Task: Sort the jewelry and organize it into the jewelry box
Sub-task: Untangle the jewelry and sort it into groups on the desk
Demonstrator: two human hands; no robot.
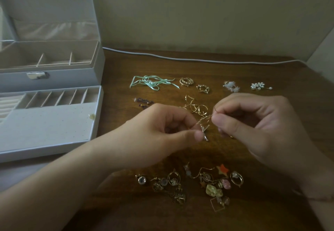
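Both my hands hold a twisted gold earring (203, 120) above the middle of the wooden table. My left hand (162, 136) pinches its lower end, where a small silver piece (205, 134) hangs. My right hand (256, 122) pinches the upper end between thumb and forefinger. Gold spiral earrings (194, 105) lie just behind the hands. A mixed pile of earrings (191, 183) lies near the front edge. The grey jewelry box (54, 122) stands open at the left, its drawer with slim compartments (59, 98) pulled out.
Along the back lie a mint ribbon piece (152, 82), two pearl-and-gold rings (186, 81), white flower earrings (231, 86) and pearl flower studs (258, 86). Purple beads (144, 101) lie left of the hands. A white cable (180, 58) runs along the wall.
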